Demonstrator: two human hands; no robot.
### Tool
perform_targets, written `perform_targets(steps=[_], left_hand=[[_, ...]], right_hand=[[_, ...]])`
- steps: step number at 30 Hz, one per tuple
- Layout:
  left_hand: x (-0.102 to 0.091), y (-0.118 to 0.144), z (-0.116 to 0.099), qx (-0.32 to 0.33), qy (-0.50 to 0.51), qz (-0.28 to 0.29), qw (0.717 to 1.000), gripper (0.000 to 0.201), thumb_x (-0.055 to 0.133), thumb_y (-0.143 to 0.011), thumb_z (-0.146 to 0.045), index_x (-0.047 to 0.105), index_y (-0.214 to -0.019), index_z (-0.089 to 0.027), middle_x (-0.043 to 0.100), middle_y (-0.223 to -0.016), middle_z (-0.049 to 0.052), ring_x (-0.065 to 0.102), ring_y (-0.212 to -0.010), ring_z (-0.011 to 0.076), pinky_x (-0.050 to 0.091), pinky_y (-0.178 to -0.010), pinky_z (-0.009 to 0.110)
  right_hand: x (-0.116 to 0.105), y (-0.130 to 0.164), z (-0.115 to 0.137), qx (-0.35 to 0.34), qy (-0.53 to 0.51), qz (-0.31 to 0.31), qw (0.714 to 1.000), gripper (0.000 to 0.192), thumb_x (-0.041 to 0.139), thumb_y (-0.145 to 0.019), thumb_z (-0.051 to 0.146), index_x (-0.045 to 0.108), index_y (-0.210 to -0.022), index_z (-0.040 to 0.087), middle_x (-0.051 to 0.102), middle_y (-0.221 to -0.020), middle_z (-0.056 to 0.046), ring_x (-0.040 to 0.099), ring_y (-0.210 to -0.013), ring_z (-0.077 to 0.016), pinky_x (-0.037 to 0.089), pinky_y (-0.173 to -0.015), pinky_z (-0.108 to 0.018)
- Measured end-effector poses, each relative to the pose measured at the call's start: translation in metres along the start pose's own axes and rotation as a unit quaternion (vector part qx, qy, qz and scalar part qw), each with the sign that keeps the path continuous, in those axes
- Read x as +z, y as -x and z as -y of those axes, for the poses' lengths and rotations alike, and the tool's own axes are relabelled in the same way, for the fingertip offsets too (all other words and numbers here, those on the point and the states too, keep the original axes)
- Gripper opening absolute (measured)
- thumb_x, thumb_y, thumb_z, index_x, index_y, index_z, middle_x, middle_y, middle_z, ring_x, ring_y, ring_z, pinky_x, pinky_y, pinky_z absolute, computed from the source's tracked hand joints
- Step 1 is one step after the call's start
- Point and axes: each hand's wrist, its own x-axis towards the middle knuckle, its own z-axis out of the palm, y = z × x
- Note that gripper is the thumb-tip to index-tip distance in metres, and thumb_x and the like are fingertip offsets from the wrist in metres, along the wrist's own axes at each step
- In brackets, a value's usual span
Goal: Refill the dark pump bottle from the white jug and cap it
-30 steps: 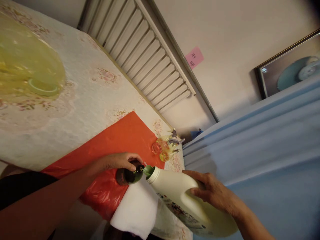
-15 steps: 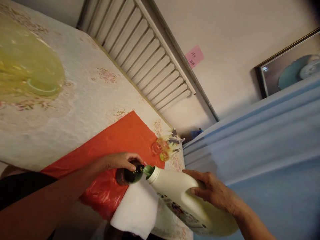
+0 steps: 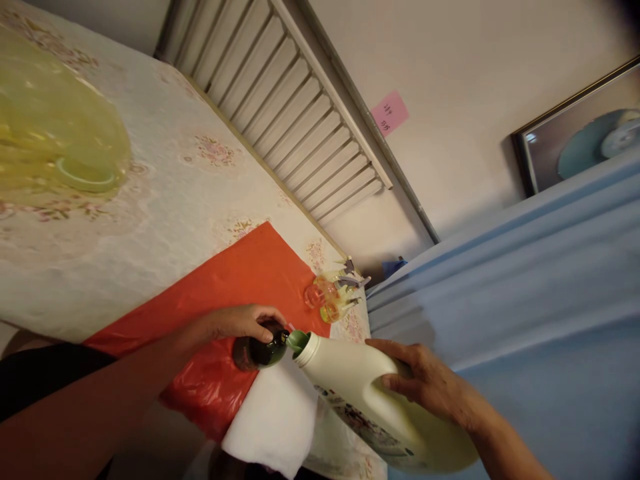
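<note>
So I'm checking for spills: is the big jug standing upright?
No, the right hand holds the white jug tipped, spout against the dark bottle.

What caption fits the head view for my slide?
Right hand tips a large cream jug, spout at the mouth of a small dark bottle steadied by the left hand over an orange sheet.
</note>
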Motion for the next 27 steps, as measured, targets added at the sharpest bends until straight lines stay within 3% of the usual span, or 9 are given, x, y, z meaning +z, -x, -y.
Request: perform_targets(steps=[18,23,27], left_hand=[[0.002,0.002,-0.005,-0.004,-0.014,-0.011,1.0,0.045,0.066,-0.068,-0.018,0.063,-0.113,-0.022,0.069,-0.113,0.002,0.062,-0.108,0.0246,0.049,-0.091,0.034],[0.001,0.0,0.001,0.01,-0.019,-0.008,1.0,0.045,0.066,-0.068,-0.019,0.063,-0.113,-0.022,0.069,-0.114,0.002,0.061,-0.109,0.0244,0.047,-0.094,0.034],[0.001,0.0,0.001,0.009,-0.018,-0.014,1.0,0.045,0.065,-0.066,-0.017,0.064,-0.111,-0.022,0.069,-0.113,0.001,0.061,-0.11,0.0242,0.046,-0.097,0.036]], right_hand=[[0.004,0.001,-0.003,0.012,-0.009,-0.014,1.0,0.05,0.062,-0.083,0.034,0.059,-0.132,0.025,0.073,-0.105,-0.004,0.067,-0.088,-0.0235,0.053,-0.072,-0.029],[0.016,0.004,-0.019,0.027,-0.046,-0.037,0.998,0.053,0.064,-0.082,0.04,0.058,-0.132,0.025,0.072,-0.104,-0.005,0.065,-0.087,-0.0234,0.051,-0.064,-0.027],[0.032,0.005,-0.04,0.017,-0.106,-0.034,0.994,0.055,0.065,-0.082,0.04,0.057,-0.133,0.022,0.071,-0.104,-0.005,0.06,-0.075,-0.0171,0.045,-0.056,-0.022]])
